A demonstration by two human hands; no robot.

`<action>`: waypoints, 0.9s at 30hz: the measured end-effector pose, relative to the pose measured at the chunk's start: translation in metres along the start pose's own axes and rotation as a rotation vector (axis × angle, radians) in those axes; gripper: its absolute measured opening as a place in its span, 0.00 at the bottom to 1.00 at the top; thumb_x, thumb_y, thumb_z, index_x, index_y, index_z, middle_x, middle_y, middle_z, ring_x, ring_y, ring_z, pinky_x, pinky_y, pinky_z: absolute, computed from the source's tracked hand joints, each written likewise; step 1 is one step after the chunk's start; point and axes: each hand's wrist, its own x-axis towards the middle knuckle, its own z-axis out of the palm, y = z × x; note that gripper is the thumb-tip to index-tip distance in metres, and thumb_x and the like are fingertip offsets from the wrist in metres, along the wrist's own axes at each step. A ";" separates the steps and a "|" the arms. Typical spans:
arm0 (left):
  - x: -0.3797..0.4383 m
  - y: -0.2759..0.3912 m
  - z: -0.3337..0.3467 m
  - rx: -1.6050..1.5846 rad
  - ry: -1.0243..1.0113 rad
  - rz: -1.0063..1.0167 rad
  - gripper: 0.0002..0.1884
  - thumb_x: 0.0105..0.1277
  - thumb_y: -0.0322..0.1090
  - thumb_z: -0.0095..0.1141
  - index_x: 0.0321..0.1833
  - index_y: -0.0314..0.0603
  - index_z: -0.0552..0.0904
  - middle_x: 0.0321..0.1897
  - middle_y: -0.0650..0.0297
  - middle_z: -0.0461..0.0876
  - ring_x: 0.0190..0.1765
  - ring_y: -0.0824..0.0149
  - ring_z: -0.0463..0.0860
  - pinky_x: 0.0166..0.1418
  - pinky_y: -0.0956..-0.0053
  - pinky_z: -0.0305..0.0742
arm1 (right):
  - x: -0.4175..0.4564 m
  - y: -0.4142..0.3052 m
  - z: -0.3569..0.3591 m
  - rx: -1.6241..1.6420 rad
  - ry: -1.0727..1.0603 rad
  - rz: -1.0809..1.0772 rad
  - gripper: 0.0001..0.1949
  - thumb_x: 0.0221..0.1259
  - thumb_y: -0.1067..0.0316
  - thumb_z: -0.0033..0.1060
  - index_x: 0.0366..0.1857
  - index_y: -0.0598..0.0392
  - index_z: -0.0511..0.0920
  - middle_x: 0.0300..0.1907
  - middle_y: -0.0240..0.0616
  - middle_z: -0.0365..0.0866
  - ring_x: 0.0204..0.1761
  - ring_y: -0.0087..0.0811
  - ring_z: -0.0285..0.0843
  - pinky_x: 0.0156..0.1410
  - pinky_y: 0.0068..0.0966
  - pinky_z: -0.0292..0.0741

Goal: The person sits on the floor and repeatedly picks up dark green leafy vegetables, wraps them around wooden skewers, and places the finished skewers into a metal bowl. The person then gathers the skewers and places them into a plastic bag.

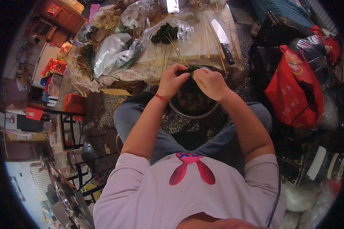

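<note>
My left hand (173, 78), with a red cord at the wrist, and my right hand (211, 83) meet over a round metal basin (193, 116). Pinched between their fingertips is a small dark green leafy piece (192, 69), mostly covered by the fingers. A thin wooden skewer (177, 51) slants from my left fingertips towards the tabletop; whether it pierces the piece I cannot tell. The basin sits between my knees, dark inside, its contents unclear. Just beyond, a dark green leafy heap (166, 33) with skewers rests on a clear plastic bag (186, 30).
Bare skewers (207, 40) and a black-handled kitchen knife (223, 41) lie on the low table (189, 54). A plastic bag (111, 53) with greens is at its left. To the right stands a red bag (295, 88); a black frame (71, 128) is at the left.
</note>
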 end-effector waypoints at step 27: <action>-0.014 0.013 -0.024 -0.816 -0.399 -0.199 0.21 0.59 0.25 0.51 0.57 0.34 0.69 0.46 0.62 0.75 0.43 0.71 0.76 0.49 0.77 0.73 | -0.010 0.050 0.033 0.848 -0.402 0.790 0.11 0.62 0.62 0.45 0.34 0.58 0.74 0.22 0.36 0.74 0.25 0.28 0.73 0.30 0.25 0.72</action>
